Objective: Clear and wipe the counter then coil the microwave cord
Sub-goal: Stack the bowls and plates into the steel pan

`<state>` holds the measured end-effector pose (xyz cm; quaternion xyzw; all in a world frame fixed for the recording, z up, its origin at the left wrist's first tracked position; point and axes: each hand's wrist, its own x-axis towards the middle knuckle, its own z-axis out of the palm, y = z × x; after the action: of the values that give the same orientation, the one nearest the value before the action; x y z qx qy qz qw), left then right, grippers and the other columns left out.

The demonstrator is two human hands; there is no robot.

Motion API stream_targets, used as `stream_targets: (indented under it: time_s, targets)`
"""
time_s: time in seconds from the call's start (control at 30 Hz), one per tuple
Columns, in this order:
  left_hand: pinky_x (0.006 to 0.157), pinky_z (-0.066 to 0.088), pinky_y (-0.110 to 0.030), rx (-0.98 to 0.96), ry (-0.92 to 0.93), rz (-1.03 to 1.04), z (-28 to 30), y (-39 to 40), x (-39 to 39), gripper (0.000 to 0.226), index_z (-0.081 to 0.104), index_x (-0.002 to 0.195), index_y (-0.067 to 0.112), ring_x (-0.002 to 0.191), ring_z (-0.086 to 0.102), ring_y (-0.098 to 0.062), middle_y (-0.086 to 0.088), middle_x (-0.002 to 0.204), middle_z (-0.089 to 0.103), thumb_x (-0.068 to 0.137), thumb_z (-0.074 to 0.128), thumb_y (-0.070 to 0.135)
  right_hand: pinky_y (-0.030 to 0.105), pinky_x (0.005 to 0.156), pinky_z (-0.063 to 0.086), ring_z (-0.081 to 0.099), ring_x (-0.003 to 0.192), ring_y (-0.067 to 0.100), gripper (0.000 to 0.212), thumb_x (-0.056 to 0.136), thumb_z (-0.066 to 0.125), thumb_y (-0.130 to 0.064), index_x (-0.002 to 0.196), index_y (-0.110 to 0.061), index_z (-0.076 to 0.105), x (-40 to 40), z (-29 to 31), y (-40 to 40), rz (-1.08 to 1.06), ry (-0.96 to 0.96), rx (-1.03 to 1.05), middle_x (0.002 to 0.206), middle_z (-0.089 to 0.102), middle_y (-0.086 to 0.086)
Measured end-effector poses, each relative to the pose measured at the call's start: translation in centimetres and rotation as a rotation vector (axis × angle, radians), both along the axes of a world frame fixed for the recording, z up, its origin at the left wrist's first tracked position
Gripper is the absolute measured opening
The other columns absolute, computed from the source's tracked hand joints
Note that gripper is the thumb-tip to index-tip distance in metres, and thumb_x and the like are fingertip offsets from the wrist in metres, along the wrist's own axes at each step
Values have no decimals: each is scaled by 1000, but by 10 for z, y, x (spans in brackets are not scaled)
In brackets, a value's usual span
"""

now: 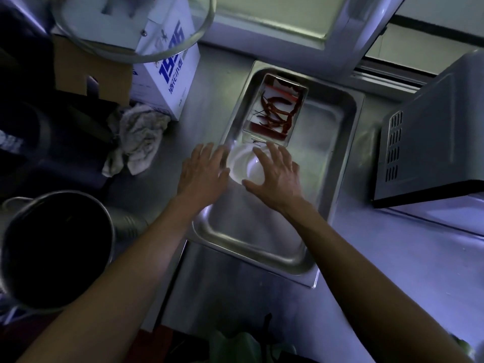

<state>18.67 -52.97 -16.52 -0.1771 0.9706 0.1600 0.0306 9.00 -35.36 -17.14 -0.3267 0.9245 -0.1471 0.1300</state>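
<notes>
A steel tray (317, 163) lies on the steel counter (379, 258). Inside it, at the far end, sits a small clear box of dried red chillies (275, 111). Nearer to me in the tray is a white bowl (246, 163). My left hand (201, 174) reaches to the bowl's left side with fingers straight. My right hand (277, 174) is spread over the bowl's right side, fingers extended. Whether either hand touches the bowl I cannot tell. A crumpled grey cloth (138, 137) lies on the counter left of the tray. The microwave (432, 142) stands at the right; its cord is hidden.
A white carton with blue print (167, 82) stands at the back left, a glass lid (125, 27) on top of it. A large dark steel pot (55, 247) sits at the near left. A window frame (288, 30) runs along the back.
</notes>
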Motion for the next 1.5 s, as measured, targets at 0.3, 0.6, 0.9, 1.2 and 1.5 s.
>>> stream_targets:
  time_s: [0.3, 0.6, 0.9, 1.2, 1.5]
  targets:
    - [98, 41, -49, 13, -24, 70, -11, -21, 9, 43, 49, 132, 11, 127, 42, -34, -12, 136, 49, 94, 45, 31, 56, 114, 25, 15, 149, 34, 88, 80, 66, -64, 153, -32, 29, -8, -19, -41, 41, 0, 56, 164, 19, 6]
    - [105, 39, -51, 131, 47, 190, -27, -23, 11, 45, 51, 138, 7, 134, 40, -36, -15, 142, 49, 95, 54, 21, 53, 116, 21, 14, 151, 35, 81, 79, 68, -58, 149, -29, 38, 3, -39, -48, 63, 68, 55, 164, 19, 9]
    - [103, 39, -52, 128, 38, 178, -29, -23, 7, 44, 52, 137, 9, 135, 38, -37, -16, 144, 47, 95, 55, 23, 57, 120, 15, 4, 154, 35, 85, 83, 63, -62, 153, -29, 29, 4, -58, -43, 101, 35, 94, 167, 11, 10]
    - [106, 38, -51, 115, 31, 154, -21, -19, 13, 46, 51, 139, 10, 137, 36, -35, -15, 146, 46, 95, 55, 26, 55, 122, -8, -17, 152, 35, 79, 96, 22, -72, 160, -27, 6, 3, -72, -47, 108, 82, 193, 167, -12, 12]
    - [106, 38, -50, 125, -4, 128, -13, -10, 23, 48, 51, 139, 11, 136, 38, -34, -13, 146, 47, 96, 55, 30, 53, 124, -4, -15, 153, 31, 79, 94, 16, -72, 159, -27, 9, 7, -60, -29, 93, 18, 147, 168, -8, 8]
